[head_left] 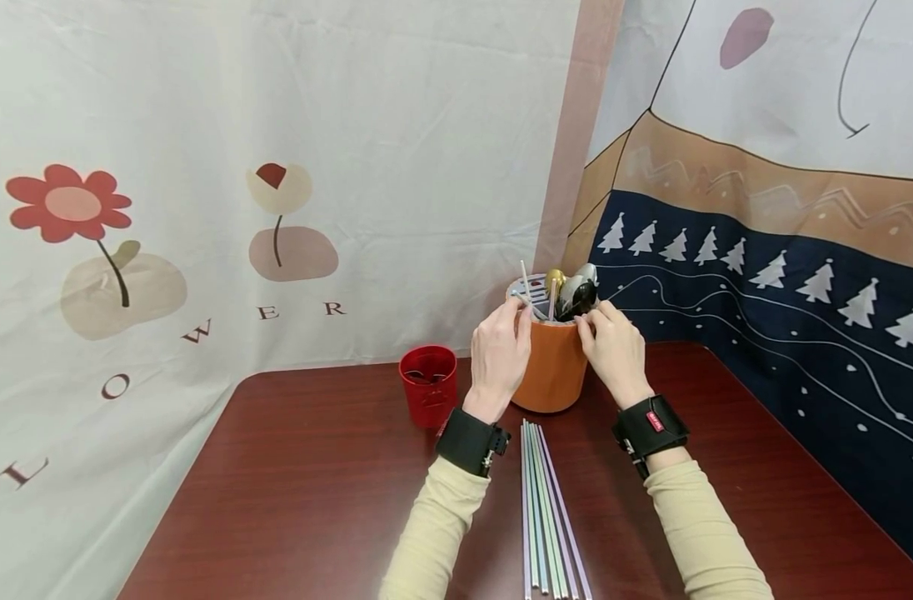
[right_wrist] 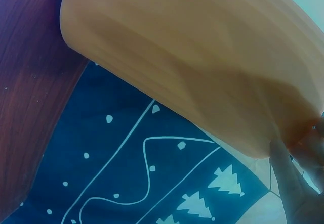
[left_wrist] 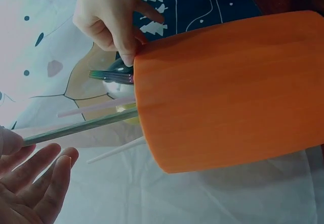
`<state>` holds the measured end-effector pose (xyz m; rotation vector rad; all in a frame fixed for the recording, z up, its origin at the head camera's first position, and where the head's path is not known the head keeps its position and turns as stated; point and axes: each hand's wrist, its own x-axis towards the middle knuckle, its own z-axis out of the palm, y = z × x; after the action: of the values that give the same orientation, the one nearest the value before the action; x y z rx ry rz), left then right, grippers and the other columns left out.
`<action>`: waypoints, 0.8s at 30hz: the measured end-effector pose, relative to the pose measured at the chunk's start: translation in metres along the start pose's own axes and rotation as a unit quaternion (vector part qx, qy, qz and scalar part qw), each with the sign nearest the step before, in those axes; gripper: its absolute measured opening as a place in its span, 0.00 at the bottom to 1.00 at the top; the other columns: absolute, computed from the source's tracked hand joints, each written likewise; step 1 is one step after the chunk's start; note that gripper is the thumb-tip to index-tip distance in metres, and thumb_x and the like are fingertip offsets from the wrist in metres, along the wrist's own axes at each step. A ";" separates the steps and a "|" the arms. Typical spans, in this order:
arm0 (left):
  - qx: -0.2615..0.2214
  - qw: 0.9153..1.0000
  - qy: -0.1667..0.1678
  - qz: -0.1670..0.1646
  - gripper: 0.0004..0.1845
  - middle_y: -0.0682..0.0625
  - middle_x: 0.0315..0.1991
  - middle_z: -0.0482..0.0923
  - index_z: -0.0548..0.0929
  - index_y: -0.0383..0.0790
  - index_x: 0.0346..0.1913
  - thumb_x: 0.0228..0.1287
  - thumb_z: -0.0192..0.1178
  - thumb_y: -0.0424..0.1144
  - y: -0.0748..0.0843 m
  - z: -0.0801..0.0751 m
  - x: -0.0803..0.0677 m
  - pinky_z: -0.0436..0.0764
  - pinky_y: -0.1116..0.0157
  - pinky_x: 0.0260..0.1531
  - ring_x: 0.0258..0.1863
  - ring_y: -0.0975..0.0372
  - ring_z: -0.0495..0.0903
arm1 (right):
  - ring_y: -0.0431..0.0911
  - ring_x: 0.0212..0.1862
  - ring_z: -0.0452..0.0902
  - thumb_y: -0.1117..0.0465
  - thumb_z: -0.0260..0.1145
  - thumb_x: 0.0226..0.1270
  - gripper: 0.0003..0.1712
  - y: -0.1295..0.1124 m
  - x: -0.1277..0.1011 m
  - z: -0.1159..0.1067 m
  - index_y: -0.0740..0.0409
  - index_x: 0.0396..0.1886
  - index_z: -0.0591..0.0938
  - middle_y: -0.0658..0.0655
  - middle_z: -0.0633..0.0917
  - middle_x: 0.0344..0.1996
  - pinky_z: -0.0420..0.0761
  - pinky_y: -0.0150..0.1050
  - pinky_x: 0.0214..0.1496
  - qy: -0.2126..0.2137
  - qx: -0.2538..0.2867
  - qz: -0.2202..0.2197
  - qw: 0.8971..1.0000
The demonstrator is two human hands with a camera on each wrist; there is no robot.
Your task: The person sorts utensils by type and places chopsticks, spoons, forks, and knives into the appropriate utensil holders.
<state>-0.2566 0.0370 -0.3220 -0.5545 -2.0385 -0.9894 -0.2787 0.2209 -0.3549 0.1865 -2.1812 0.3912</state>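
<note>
An orange holder point(head_left: 550, 371) stands at the back of the table with straws and spoons point(head_left: 576, 292) sticking out of it. My left hand point(head_left: 500, 354) is at its left rim and pinches a grey-green straw point(left_wrist: 81, 127) that leans out of the holder point(left_wrist: 228, 92); the thumb point(left_wrist: 7, 143) is on the straw and the other fingers point(left_wrist: 43, 183) lie fairly straight below it. My right hand point(head_left: 614, 346) is at the right rim, its fingertips point(left_wrist: 127, 58) pinching the edge beside a spoon handle. In the right wrist view one fingertip point(right_wrist: 283, 158) touches the holder point(right_wrist: 202, 57).
A red cup point(head_left: 429, 385) stands just left of the holder. Several pastel straws point(head_left: 546, 517) lie side by side on the dark wooden table point(head_left: 291, 500) between my forearms. Printed cloth hangs behind and along the right side.
</note>
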 end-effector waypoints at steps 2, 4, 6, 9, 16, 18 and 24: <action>0.002 1.000 -0.001 0.003 0.09 0.50 0.29 0.82 0.81 0.41 0.43 0.71 0.52 0.40 0.002 0.000 0.005 0.75 0.70 0.23 0.24 0.60 0.79 | 0.55 0.25 0.74 0.61 0.64 0.64 0.13 0.000 0.000 0.000 0.63 0.21 0.80 0.58 0.77 0.26 0.73 0.50 0.21 0.001 0.000 0.000 1.000; 0.013 1.000 0.000 0.008 0.09 0.50 0.30 0.82 0.81 0.40 0.44 0.71 0.52 0.39 0.003 0.000 0.009 0.78 0.69 0.25 0.26 0.60 0.80 | 0.55 0.25 0.74 0.61 0.64 0.64 0.13 0.000 0.000 0.000 0.63 0.21 0.80 0.58 0.77 0.26 0.73 0.50 0.22 0.002 0.001 0.000 1.000; 0.024 1.000 0.001 0.016 0.10 0.49 0.33 0.83 0.81 0.39 0.46 0.71 0.52 0.39 0.005 0.001 0.014 0.80 0.68 0.28 0.29 0.60 0.82 | 0.55 0.25 0.74 0.61 0.64 0.64 0.13 0.000 0.000 0.000 0.63 0.21 0.80 0.58 0.77 0.26 0.73 0.50 0.22 0.003 0.002 0.001 1.000; 0.040 0.999 -0.008 0.023 0.11 0.48 0.40 0.85 0.82 0.38 0.48 0.70 0.53 0.38 0.008 0.003 0.019 0.82 0.67 0.34 0.35 0.59 0.84 | 0.54 0.25 0.73 0.61 0.64 0.63 0.13 0.000 0.000 0.000 0.64 0.21 0.80 0.58 0.76 0.25 0.73 0.49 0.21 0.003 0.003 0.001 1.000; 0.044 0.998 -0.049 0.005 0.14 0.48 0.41 0.85 0.81 0.39 0.53 0.71 0.51 0.39 0.003 0.011 0.012 0.82 0.66 0.32 0.34 0.59 0.83 | 0.55 0.24 0.73 0.61 0.64 0.64 0.13 0.000 0.000 0.000 0.64 0.22 0.80 0.58 0.76 0.25 0.73 0.49 0.21 -0.002 0.002 0.003 1.000; 0.043 0.997 -0.061 -0.003 0.14 0.48 0.39 0.84 0.80 0.39 0.53 0.72 0.51 0.40 0.001 0.013 0.007 0.81 0.65 0.30 0.32 0.58 0.83 | 0.55 0.25 0.73 0.61 0.63 0.64 0.13 0.000 0.000 0.000 0.64 0.22 0.80 0.58 0.76 0.25 0.73 0.49 0.21 -0.002 -0.001 0.002 1.000; 0.079 0.988 -0.127 -0.028 0.11 0.49 0.36 0.85 0.80 0.40 0.47 0.70 0.53 0.41 -0.007 0.013 -0.016 0.80 0.65 0.25 0.29 0.56 0.83 | 0.54 0.24 0.72 0.62 0.64 0.64 0.13 -0.001 0.000 0.000 0.64 0.22 0.80 0.58 0.75 0.24 0.73 0.49 0.21 -0.001 0.002 0.002 1.000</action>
<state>-0.2575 0.0421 -0.3432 -0.5643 -2.3461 -0.8143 -0.2782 0.2205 -0.3551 0.1840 -2.1843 0.3983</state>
